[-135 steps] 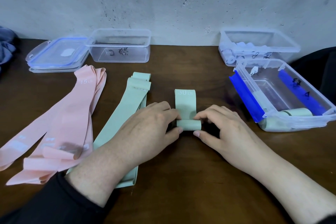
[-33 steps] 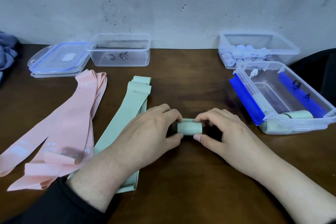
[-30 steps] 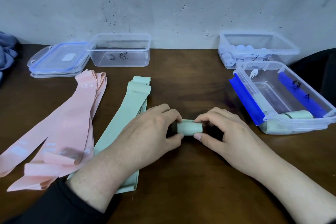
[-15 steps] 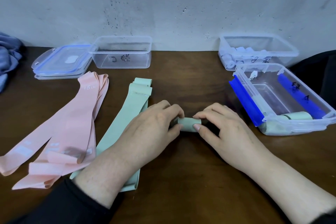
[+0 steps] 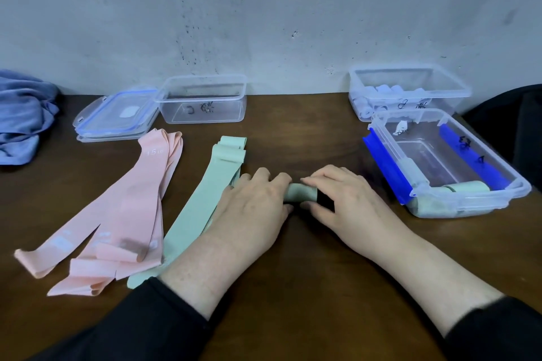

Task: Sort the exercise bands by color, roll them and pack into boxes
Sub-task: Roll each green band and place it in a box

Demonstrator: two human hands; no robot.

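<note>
Far left, a blue cloth is lying bunched at the table edge, out of my way. Next, clear lids are sitting stacked beside an empty clear box against the wall, probably waiting for one colour. Near left, pink bands are lying flat in a loose fan, then green bands in a flat pile, sorted but not yet rolled.

Centre: I am holding a green roll on the table between both hands. My left hand is lying partly over the green pile, fingers curled onto the roll's left end; my right hand is curled over its right end, thumb under. I judge this two-sided hold is keeping the roll from springing open.

Right: a box with blue clips is standing open with green rolls along its near wall, likely this roll's destination. Its near-left rim is standing between roll and box floor. Behind it, a far box is holding pale rolls.
</note>
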